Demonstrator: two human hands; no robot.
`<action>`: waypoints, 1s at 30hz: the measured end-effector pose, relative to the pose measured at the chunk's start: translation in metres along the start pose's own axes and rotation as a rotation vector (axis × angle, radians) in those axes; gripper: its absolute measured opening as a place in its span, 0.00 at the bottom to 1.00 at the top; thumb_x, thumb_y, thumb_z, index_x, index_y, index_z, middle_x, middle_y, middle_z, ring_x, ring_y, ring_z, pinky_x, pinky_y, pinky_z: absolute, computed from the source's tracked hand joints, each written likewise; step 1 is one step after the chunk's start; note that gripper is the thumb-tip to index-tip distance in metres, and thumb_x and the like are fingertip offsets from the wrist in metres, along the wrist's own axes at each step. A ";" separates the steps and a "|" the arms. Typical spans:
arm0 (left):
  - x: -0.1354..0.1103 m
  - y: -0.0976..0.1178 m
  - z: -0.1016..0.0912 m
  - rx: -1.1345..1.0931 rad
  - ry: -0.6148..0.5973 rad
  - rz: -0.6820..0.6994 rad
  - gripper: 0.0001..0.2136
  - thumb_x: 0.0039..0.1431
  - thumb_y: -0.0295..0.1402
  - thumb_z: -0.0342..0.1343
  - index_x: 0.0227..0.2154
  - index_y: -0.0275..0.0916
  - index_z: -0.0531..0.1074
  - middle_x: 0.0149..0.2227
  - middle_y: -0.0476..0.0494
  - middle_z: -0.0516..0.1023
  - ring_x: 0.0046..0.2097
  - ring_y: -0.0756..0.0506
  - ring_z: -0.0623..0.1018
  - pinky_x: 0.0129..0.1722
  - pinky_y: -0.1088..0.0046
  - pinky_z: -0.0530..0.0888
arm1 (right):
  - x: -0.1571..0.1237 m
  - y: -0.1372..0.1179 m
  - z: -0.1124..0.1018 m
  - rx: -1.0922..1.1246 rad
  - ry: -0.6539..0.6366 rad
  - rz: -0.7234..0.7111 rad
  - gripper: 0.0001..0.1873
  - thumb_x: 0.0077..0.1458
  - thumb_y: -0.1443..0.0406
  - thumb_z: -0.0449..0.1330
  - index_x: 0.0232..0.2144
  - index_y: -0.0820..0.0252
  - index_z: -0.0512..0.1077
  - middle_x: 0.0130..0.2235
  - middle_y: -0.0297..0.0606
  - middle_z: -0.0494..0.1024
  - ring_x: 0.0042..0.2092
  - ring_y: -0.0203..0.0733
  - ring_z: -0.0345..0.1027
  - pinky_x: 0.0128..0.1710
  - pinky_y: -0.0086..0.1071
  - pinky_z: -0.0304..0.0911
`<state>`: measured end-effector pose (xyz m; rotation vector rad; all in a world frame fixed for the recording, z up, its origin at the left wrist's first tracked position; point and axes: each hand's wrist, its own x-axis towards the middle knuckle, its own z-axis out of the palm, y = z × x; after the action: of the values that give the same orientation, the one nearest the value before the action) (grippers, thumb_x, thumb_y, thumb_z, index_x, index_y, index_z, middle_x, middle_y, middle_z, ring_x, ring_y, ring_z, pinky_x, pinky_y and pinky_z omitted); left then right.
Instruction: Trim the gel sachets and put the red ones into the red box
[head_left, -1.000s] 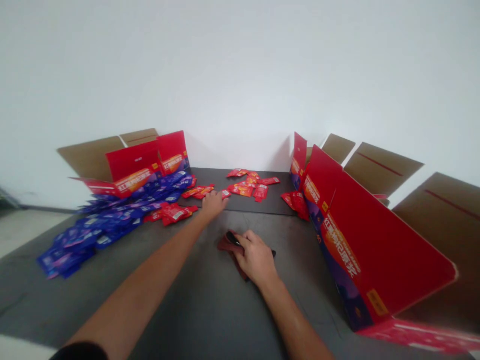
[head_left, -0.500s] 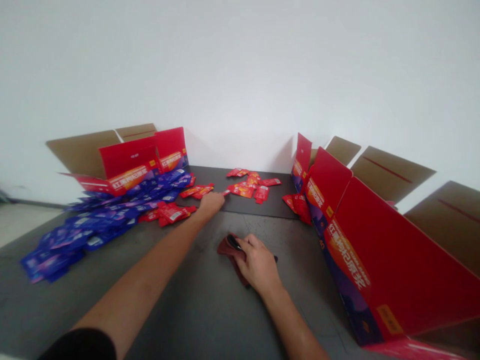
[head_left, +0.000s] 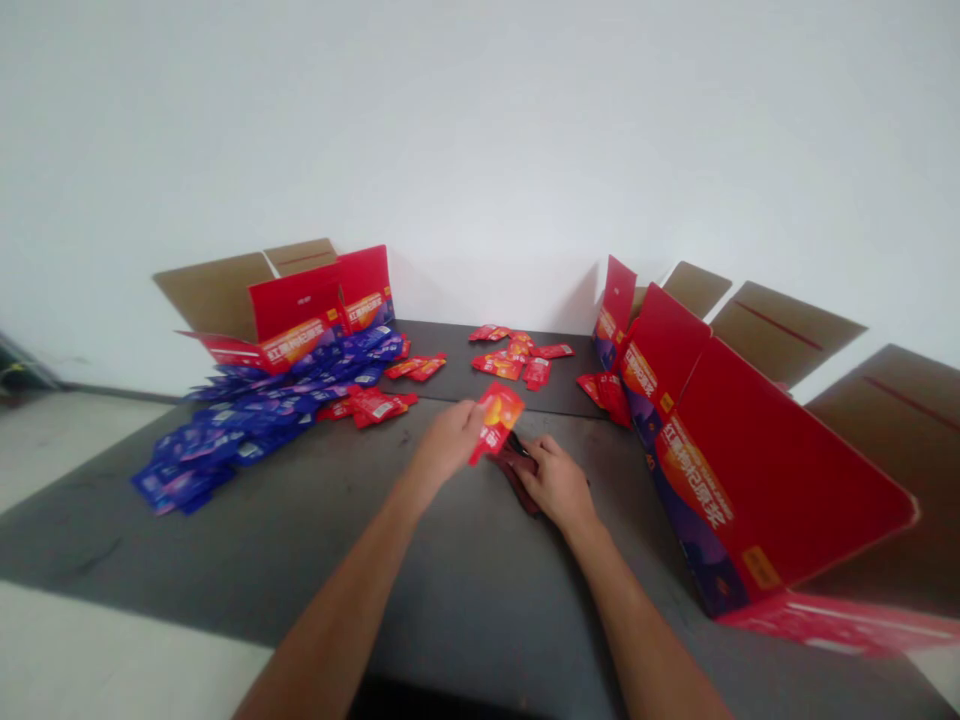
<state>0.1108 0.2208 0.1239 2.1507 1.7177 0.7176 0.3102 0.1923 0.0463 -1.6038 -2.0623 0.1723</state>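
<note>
Pinched in my left hand (head_left: 448, 440) is a red and orange sachet (head_left: 498, 415), raised above the dark grey table with its printed face showing. Just right of it, my right hand (head_left: 561, 485) is closed on a brown cloth (head_left: 519, 487) on the tabletop. A black object shows at the cloth's upper edge by my fingers; its kind is mostly hidden. Beyond my hands, loose red sachets (head_left: 499, 366) lie on a black mat (head_left: 450, 343). More red sachets (head_left: 367, 405) lie to the left, beside a long heap of blue sachets (head_left: 247, 425).
Open red and purple cartons (head_left: 697, 460) line the right side, their flaps spread. Another open carton (head_left: 300, 335) stands at the back left behind the blue heap. A few red sachets (head_left: 606, 395) lean by the right cartons. A white wall (head_left: 480, 150) rises behind.
My left hand has drawn back from the mat toward my right hand, bringing a red sachet with it. My right hand stays on the brown cloth. The view has shifted slightly.
</note>
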 end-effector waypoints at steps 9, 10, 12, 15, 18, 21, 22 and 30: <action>-0.144 -0.039 0.027 -0.469 -0.179 -0.197 0.22 0.71 0.47 0.43 0.59 0.41 0.67 0.54 0.38 0.79 0.52 0.40 0.80 0.52 0.65 0.73 | -0.001 0.017 -0.003 -0.001 0.057 0.037 0.19 0.65 0.57 0.57 0.56 0.50 0.75 0.43 0.37 0.75 0.43 0.43 0.73 0.36 0.31 0.62; -0.151 -0.043 0.028 -0.436 -0.186 -0.208 0.23 0.71 0.46 0.43 0.61 0.40 0.66 0.56 0.37 0.78 0.54 0.39 0.79 0.53 0.63 0.72 | -0.001 0.018 -0.002 0.000 0.061 0.035 0.19 0.65 0.57 0.58 0.56 0.50 0.75 0.43 0.37 0.75 0.42 0.43 0.73 0.36 0.31 0.62; -0.162 -0.046 0.026 -0.351 -0.215 -0.219 0.25 0.72 0.46 0.42 0.65 0.39 0.61 0.56 0.34 0.77 0.54 0.37 0.79 0.53 0.61 0.72 | -0.001 0.018 -0.001 -0.002 0.074 0.035 0.19 0.64 0.57 0.58 0.55 0.51 0.76 0.43 0.38 0.75 0.43 0.43 0.72 0.36 0.31 0.63; -0.178 -0.047 0.020 -0.193 -0.227 -0.171 0.29 0.73 0.45 0.42 0.70 0.36 0.52 0.52 0.32 0.79 0.50 0.36 0.80 0.50 0.59 0.73 | -0.002 0.020 0.000 -0.008 0.089 0.029 0.20 0.64 0.56 0.58 0.55 0.51 0.76 0.42 0.38 0.74 0.42 0.44 0.72 0.35 0.31 0.63; -0.200 -0.045 0.015 -0.028 -0.143 0.010 0.28 0.72 0.43 0.48 0.69 0.36 0.56 0.50 0.34 0.78 0.50 0.37 0.77 0.51 0.58 0.72 | -0.002 0.021 0.000 -0.004 0.095 0.018 0.19 0.63 0.55 0.58 0.54 0.52 0.77 0.41 0.39 0.74 0.41 0.44 0.72 0.35 0.31 0.63; -0.228 -0.041 0.018 0.116 -0.032 0.176 0.21 0.71 0.41 0.51 0.63 0.42 0.67 0.56 0.36 0.73 0.54 0.37 0.73 0.53 0.55 0.71 | -0.003 0.020 0.000 -0.005 0.103 0.012 0.19 0.63 0.54 0.58 0.52 0.52 0.78 0.41 0.39 0.74 0.41 0.44 0.72 0.36 0.31 0.64; -0.237 -0.039 0.021 0.140 -0.013 0.226 0.20 0.71 0.40 0.52 0.62 0.44 0.68 0.58 0.37 0.72 0.55 0.37 0.72 0.54 0.55 0.70 | -0.003 0.020 0.000 -0.008 0.103 0.011 0.19 0.63 0.54 0.58 0.52 0.52 0.78 0.42 0.39 0.74 0.41 0.44 0.71 0.36 0.32 0.64; -0.260 -0.041 0.053 0.206 0.013 0.460 0.22 0.71 0.45 0.51 0.63 0.45 0.68 0.65 0.42 0.70 0.64 0.40 0.67 0.59 0.59 0.65 | -0.004 0.014 -0.006 0.013 0.159 -0.042 0.20 0.63 0.56 0.58 0.53 0.55 0.77 0.42 0.41 0.75 0.43 0.46 0.72 0.42 0.35 0.67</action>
<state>0.0644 -0.0164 0.0080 2.7326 1.3597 0.6856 0.3254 0.1917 0.0450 -1.5144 -1.9674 0.0421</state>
